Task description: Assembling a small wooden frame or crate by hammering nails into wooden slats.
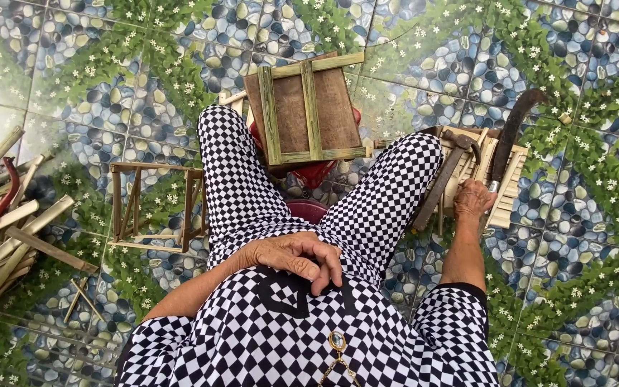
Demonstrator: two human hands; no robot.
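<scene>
Left hand nearest, resting loosely curled on checkered lap, holding nothing. Right hand reaching right, fingers closing around handle of curved knife lying on slatted bamboo piece, hammer just beside. Knife likely stiff, fairly heavy, sharp along blade; handle end safest grip. Farther off, bamboo frame sitting on red stool.

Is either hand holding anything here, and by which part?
The right hand grips the curved knife at its handle end, beside the hammer. The left hand rests empty on the lap.
</scene>
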